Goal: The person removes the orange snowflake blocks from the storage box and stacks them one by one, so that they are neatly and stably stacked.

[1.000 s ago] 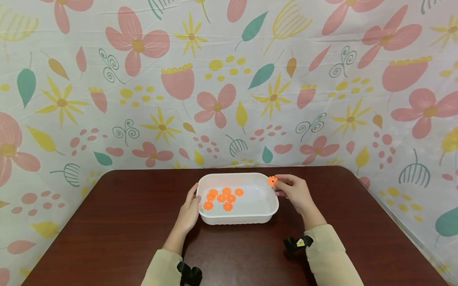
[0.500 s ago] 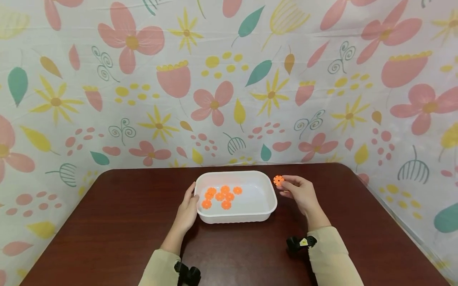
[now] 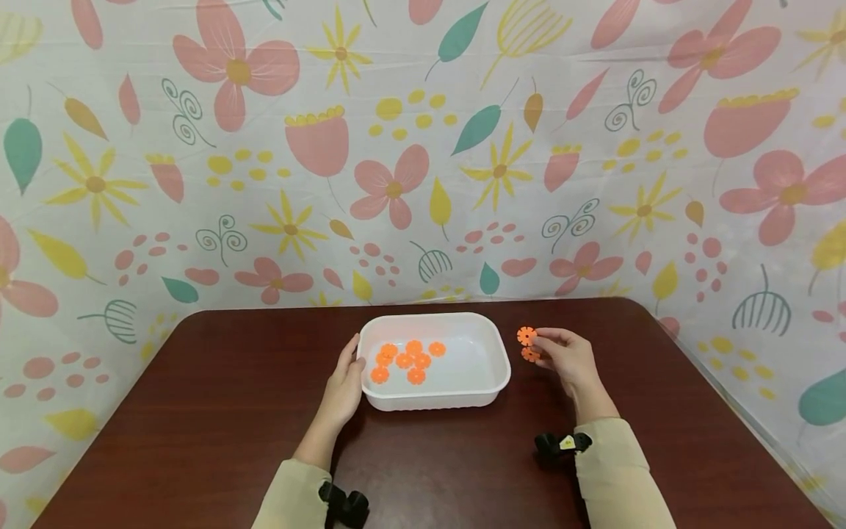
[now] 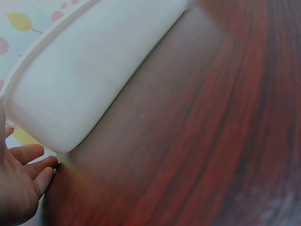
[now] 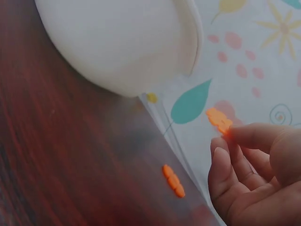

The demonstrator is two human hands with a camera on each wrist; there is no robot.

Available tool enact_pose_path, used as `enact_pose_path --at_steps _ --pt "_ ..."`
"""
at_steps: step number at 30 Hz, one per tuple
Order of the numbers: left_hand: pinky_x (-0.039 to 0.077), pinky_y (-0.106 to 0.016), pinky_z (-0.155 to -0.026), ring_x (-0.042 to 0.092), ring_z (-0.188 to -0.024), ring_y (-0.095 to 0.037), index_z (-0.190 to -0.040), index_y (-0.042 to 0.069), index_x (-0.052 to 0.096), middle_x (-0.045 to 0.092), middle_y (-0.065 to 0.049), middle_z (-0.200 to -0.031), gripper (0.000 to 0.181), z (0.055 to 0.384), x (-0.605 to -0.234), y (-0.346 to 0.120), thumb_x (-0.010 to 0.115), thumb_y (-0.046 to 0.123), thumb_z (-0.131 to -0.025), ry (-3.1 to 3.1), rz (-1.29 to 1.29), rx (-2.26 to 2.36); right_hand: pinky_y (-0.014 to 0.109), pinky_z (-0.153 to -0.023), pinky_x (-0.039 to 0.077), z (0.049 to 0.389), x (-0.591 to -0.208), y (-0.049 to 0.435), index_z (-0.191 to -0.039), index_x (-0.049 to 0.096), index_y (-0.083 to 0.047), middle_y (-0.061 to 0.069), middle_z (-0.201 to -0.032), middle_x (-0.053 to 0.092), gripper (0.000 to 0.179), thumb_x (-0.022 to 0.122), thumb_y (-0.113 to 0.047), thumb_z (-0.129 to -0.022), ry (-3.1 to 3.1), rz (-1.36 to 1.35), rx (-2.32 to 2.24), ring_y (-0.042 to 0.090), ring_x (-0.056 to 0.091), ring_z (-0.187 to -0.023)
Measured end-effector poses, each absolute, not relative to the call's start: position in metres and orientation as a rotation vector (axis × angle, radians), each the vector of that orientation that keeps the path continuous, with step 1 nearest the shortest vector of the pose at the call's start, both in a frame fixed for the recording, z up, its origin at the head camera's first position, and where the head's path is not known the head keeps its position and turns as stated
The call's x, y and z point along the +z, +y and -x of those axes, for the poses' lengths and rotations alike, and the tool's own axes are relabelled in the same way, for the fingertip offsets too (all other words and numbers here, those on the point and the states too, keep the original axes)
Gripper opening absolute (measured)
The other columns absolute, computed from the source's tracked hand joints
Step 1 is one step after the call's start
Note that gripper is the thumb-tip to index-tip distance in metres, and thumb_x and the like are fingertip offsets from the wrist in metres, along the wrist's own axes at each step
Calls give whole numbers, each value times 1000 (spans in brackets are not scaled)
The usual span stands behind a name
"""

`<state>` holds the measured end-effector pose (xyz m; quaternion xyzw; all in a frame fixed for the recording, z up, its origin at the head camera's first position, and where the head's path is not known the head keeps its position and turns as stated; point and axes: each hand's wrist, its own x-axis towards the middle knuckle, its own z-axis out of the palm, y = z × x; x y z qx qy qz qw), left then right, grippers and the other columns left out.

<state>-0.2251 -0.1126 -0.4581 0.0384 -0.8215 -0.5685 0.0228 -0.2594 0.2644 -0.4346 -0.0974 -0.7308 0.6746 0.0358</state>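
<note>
My right hand pinches an orange notched interlocking disc between thumb and forefinger, to the right of the white plastic tray. Seen from the right wrist, the pinched disc is nearly edge-on at the fingertips, and a second orange disc lies on the table below. The head view shows that second disc just under the fingers. My left hand holds the tray's left end, thumb at the rim and fingers along the outside. Several orange discs lie inside the tray, mostly toward its left half.
A dark brown wooden table bears the tray near its far edge. Behind it hangs a white cloth printed with flowers and leaves. Black wrist cameras sit at both cuffs.
My right hand has moved right, away from the tray's right rim, with the pinched disc. The second disc has come into fuller view under it. The left hand stays at the tray.
</note>
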Motion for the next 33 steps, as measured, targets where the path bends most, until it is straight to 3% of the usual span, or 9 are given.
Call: enact_pose_path --at_steps 6,20,33 --pt "34 -55 -105 48 -126 -35 -149 29 28 44 -15 -143 50 226 -459 -113 36 34 -99 -2532 -108 -1767 23 -60 55 261 -442 270 -106 64 -4 -8 -79 66 20 66 -13 -88 -2201 370 2110 5 66 -73" --pt "34 -54 -105 47 -126 -34 -148 32 28 45 -14 -143 50 226 -459 -112 36 35 -99 -2531 -118 -1769 23 -59 55 264 -454 279 -119 57 4 -9 -74 67 38 65 -17 -89 -2276 471 2058 3 66 -68" --pt "34 -54 -105 48 -125 -35 -148 31 29 46 -15 -142 49 227 -459 -112 36 32 -99 -2526 -135 -1772 23 -55 54 266 -459 279 -121 58 7 -6 -73 68 40 64 -17 -90 -2347 486 1953 3 65 -65"
